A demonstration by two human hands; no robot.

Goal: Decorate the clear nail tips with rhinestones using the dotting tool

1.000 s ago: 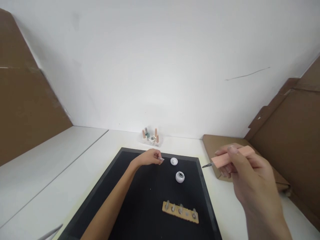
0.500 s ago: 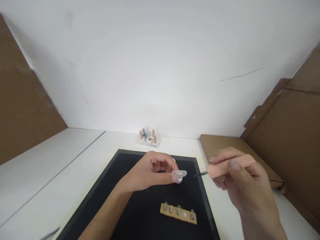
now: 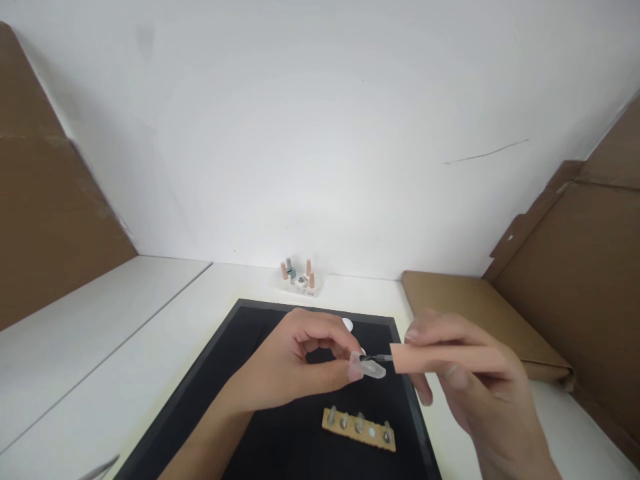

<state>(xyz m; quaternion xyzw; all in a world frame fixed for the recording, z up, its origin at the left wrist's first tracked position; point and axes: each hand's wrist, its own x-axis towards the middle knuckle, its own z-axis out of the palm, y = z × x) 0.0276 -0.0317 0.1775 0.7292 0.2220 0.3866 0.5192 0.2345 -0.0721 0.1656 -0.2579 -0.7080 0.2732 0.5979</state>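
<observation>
Between the thumb and forefinger of my left hand [image 3: 305, 360] is a clear, whitish false nail tip [image 3: 374, 369], held over the black mat. My right hand [image 3: 470, 380] grips a nail polish brush by its long peach cap [image 3: 445, 359]. The dark bristles [image 3: 369, 358] lie at the nail tip's surface, close to my left fingertips. Below, a tan strip-shaped stand [image 3: 359, 430] carries several upright pegs and a white dot. Partly hidden behind my left fingers, a small white round lid [image 3: 347, 325] rests on the mat.
A clear tray [image 3: 299, 288] with several small bottles, some peach-capped, stands at the wall. The black mat [image 3: 280, 440] covers the table's middle. A flat cardboard box [image 3: 450, 293] lies on the right, and cardboard panels [image 3: 590, 267] rise at both sides.
My right hand has moved left, bringing the brush from apart to the nail tip. My left hand has lowered slightly and tilted the nail tip's free end downward.
</observation>
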